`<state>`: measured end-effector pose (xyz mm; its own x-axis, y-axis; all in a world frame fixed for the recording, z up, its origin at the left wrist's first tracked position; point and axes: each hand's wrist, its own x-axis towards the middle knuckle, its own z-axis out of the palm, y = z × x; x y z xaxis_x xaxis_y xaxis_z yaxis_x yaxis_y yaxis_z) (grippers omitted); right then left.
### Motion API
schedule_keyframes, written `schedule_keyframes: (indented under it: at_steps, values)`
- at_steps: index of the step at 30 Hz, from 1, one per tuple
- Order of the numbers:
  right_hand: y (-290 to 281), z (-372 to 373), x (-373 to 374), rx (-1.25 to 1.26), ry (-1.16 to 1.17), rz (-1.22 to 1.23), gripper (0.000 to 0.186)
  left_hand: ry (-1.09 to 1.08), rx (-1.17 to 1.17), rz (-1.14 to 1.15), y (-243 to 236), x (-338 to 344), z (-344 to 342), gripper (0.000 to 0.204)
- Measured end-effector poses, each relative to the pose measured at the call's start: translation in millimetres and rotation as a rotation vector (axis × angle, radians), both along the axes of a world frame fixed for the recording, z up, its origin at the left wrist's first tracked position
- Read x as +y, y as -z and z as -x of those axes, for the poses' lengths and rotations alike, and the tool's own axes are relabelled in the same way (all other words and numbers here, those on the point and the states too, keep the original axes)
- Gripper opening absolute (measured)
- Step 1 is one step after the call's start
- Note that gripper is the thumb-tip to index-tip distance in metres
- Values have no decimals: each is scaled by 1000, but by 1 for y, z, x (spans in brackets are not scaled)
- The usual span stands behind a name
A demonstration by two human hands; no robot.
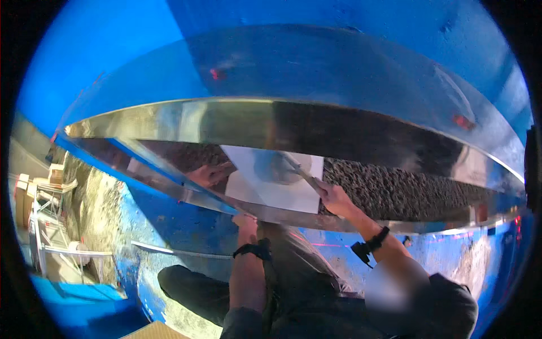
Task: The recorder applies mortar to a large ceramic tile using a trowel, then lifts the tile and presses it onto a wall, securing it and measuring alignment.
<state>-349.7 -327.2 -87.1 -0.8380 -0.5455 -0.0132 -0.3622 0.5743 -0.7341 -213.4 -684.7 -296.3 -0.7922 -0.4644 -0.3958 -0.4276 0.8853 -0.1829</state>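
My right hand (335, 199) is closed round the pale handle of a slim tool (307, 176). Its far end lies over a blurred grey round patch (276, 167) on a white sheet (307, 196). I cannot make out the kind of tool. The sheet lies inside a long, shiny metal-walled trough (237, 116), beside dark, coarse, crumbly material (384, 189). At the trough's near rim my left hand (245, 222) is closed, right where a slanting blue-edged strip (169, 173) ends. Whatever is in its fingers is hidden.
Blue painted surfaces (237, 62) rise behind the trough. A pale rod (180, 250) lies left of my left forearm. Farther left are a rough pale stony surface (96, 209), a white metal frame (51, 237) and cardboard boxes (25, 198). My bent leg (192, 291) is below the trough.
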Motion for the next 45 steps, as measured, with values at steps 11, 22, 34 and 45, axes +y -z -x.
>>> schedule_keyframes:
  at_steps: [11,22,34,45]
  values:
    - [75,10,32,976,-213,-101,43,-1578,1260,-1276,-13,69,52,21]
    - [26,25,18,497,-14,138,47,-938,1439,-1460,27,70,19,16]
    - [88,105,53,896,-59,-183,41,-1388,1419,-1632,44,50,48,21]
    - [63,79,59,-110,82,21,46,-685,939,-835,63,36,27,49]
